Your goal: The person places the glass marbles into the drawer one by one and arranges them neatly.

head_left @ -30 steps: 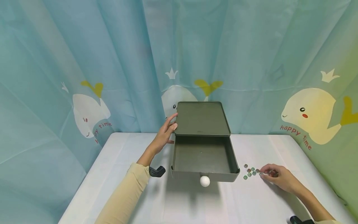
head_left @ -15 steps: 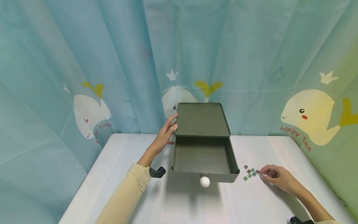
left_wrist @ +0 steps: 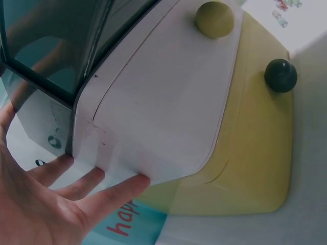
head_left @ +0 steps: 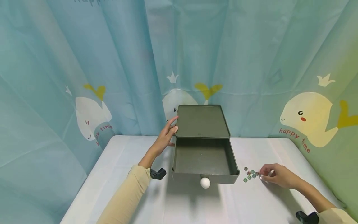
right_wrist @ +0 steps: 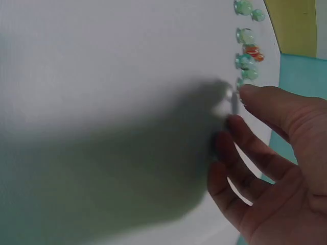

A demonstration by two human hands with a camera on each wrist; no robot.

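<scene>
The right hand [head_left: 277, 176] has lifted slightly off the table [head_left: 195, 205] beside the beads [head_left: 250, 174], and its fingers [head_left: 264, 172] have uncurled a little, now pinching a bead at the tips. The right sleeve [head_left: 335, 214] has entered the head view. The whole scene sits slightly lower in that view.

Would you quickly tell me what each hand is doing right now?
Left hand: open, straight fingers resting against the side of the drawer box.
Right hand: fingertips at the glass beads on the table; whether it pinches one cannot be told.
</scene>
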